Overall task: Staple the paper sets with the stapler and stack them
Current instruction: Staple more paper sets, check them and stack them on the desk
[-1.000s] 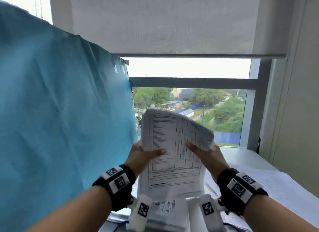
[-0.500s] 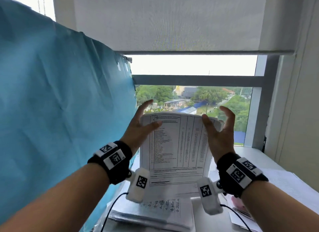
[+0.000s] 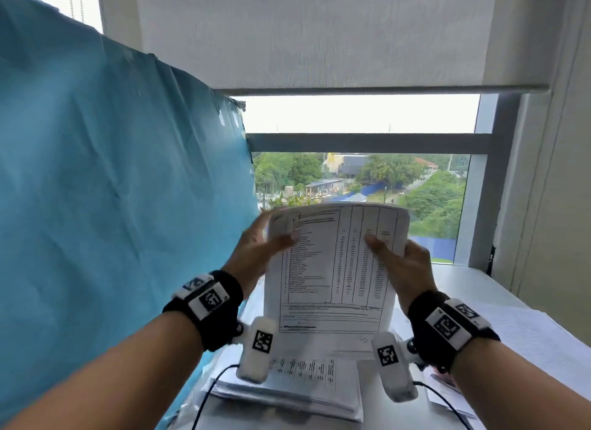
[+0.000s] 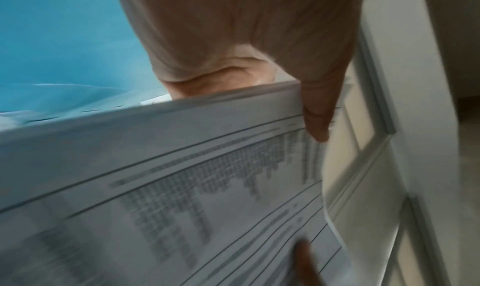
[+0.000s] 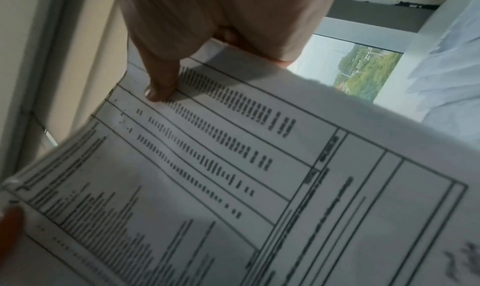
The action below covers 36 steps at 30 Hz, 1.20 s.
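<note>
I hold a set of printed paper sheets [image 3: 332,269] upright in front of the window, its lower edge resting on the paper stack [image 3: 287,388] on the desk. My left hand [image 3: 265,247] grips the set's upper left edge, thumb on the front page. My right hand [image 3: 396,263] grips the upper right edge, thumb pressed on the table columns. The left wrist view shows the sheets [image 4: 182,187] blurred, with my thumb [image 4: 317,116] over the top edge. In the right wrist view my thumb [image 5: 161,85] pinches the printed page [image 5: 233,177]. No stapler is in view.
A blue cloth [image 3: 112,189] hangs along the left side. More loose printed papers [image 3: 527,340] lie on the white desk at the right. Cables [image 3: 208,394] run from the wrist cameras. The window frame [image 3: 367,141] and a roller blind are ahead.
Half a second ago both hands were open with fingers spread beside the sheets; now both have closed on the set's upper edges. The set stands a little lower and straighter.
</note>
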Each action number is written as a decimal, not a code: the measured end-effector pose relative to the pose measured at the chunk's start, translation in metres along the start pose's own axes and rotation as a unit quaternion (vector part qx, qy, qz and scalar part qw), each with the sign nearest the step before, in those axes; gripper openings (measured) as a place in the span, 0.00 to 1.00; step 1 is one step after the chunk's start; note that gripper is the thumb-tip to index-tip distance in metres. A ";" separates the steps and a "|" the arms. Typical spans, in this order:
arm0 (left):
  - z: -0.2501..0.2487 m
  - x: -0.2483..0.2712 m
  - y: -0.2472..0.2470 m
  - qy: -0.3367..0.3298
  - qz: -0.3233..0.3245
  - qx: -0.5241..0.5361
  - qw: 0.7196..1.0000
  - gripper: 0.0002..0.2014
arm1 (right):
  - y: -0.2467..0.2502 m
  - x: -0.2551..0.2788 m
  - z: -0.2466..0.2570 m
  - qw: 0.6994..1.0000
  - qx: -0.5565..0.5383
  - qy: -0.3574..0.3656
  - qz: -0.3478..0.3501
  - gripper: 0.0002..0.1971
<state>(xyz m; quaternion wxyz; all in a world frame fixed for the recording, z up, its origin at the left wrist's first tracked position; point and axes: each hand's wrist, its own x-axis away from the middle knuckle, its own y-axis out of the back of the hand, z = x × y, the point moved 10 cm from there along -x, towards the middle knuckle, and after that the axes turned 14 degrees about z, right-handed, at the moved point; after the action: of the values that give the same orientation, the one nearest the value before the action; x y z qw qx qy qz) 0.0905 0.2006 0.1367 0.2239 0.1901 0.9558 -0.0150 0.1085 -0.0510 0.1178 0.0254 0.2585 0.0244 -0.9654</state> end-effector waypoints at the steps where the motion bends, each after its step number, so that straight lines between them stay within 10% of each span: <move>1: 0.014 0.005 -0.003 0.017 0.001 -0.011 1.000 0.24 | 0.000 0.002 -0.001 1.000 -0.008 0.001 -0.004 0.07; 8: 0.038 0.013 0.001 0.020 -0.117 -0.032 0.992 0.05 | -0.013 0.005 -0.005 0.999 -0.009 -0.020 0.029 0.16; 15: 0.020 0.008 0.002 0.014 -0.107 0.007 0.994 0.12 | -0.014 -0.004 0.018 0.999 0.001 -0.005 0.039 0.13; 22: 0.105 0.049 -0.009 0.146 -0.078 -0.044 0.985 0.26 | -0.014 0.043 -0.057 0.995 0.030 -0.079 0.048 0.10; 28: 0.095 0.045 -0.009 0.166 -0.078 -0.070 0.981 0.17 | -0.011 0.037 -0.049 0.991 0.076 -0.080 0.071 0.08; 32: 0.068 0.034 -0.012 0.150 -0.075 0.037 0.985 0.33 | 0.001 0.035 -0.049 0.984 0.043 -0.144 0.093 0.10; 36: 0.060 0.024 -0.015 0.171 -0.056 0.108 0.978 0.21 | 0.015 0.045 -0.058 0.972 0.028 -0.208 0.107 0.22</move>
<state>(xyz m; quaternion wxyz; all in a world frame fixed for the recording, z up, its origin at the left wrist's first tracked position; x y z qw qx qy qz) 0.0901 0.1884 0.0715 0.0338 0.1592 0.9818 -0.0974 0.0993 -0.0643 0.0440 0.1252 0.0533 -0.0366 -0.9900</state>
